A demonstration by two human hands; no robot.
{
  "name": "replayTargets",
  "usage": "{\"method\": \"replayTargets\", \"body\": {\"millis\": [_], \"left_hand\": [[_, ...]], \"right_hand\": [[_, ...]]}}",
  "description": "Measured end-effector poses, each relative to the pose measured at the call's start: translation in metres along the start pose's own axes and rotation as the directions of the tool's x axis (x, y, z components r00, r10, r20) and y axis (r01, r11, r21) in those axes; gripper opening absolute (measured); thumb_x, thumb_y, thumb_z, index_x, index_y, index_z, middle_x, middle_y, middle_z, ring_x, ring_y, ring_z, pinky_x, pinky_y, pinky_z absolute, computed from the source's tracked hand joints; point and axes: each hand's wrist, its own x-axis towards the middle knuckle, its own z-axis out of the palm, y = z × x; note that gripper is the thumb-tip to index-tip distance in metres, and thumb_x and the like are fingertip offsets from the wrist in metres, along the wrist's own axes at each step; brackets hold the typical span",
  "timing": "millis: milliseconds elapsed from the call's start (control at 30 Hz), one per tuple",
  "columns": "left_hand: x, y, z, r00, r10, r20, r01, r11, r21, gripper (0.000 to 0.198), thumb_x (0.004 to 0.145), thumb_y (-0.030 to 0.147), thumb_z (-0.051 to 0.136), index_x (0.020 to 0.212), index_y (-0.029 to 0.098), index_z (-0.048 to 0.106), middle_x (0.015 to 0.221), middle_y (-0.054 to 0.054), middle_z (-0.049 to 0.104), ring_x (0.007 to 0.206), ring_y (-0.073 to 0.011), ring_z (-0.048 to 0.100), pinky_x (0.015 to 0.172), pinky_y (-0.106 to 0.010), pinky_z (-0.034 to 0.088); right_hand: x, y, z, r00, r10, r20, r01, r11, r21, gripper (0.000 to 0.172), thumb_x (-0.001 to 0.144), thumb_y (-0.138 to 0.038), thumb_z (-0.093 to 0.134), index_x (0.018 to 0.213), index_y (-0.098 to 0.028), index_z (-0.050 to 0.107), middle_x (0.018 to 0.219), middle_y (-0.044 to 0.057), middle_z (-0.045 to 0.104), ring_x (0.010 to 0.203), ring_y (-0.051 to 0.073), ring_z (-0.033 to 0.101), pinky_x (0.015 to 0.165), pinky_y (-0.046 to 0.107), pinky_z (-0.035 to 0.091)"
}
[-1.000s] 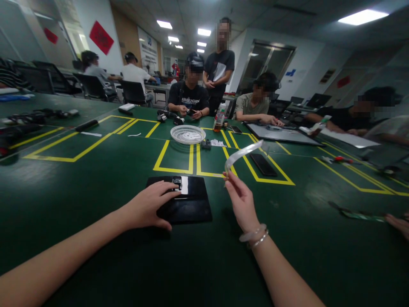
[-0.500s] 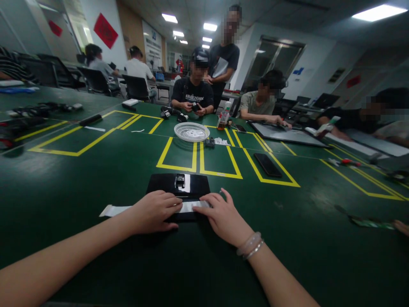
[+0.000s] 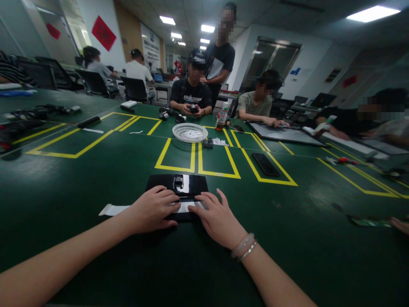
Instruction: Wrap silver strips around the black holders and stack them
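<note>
A glossy black panel with a small square fitting near its far edge lies on the green table in front of me. Across its near part runs a white flat ribbon cable, its connector end sticking out to the left. My left hand rests on the cable and panel with fingers stretched flat. On the right side, my right hand lies spread, its fingers on the cable and its thumb pointing inward. Between the two hands a bare stretch of cable shows. The cable's right end is hidden under my right hand.
Beyond the panel stand a white plastic basket and a bottle. A black phone lies to the right within yellow tape. Bundled cables lie at the far left. Co-workers sit opposite; another person's hand shows at the right edge.
My right hand has slid slightly left along the cable. My left hand stays nearly in place. The whole view has shifted a little.
</note>
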Motion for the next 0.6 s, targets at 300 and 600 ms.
{"method": "replayTargets", "body": {"millis": [300,600], "left_hand": [[-0.007,-0.017,0.011,0.991,-0.123,0.045,0.126,0.99,-0.065,0.093,0.086,0.066,0.069,0.153,0.012,0.034,0.15,-0.015,0.033,0.138,-0.0342,0.031,0.118,-0.05,0.018],[-0.004,-0.021,-0.005,0.985,-0.167,0.03,0.17,0.968,-0.184,0.084,0.077,0.057,0.079,0.143,0.017,0.047,0.137,-0.011,0.05,0.128,-0.0324,0.044,0.121,-0.05,0.011]], "right_hand": [[0.001,-0.009,-0.006,0.998,-0.066,0.01,0.063,0.983,0.173,0.039,0.093,-0.011,0.045,0.126,-0.028,0.055,0.12,0.004,0.068,0.127,0.022,0.051,0.117,0.058,0.011],[0.001,-0.001,-0.006,0.986,-0.02,-0.167,0.051,0.982,0.184,0.029,0.092,-0.011,0.045,0.113,-0.025,0.059,0.116,0.004,0.066,0.115,0.019,0.056,0.115,0.049,0.015]]}}
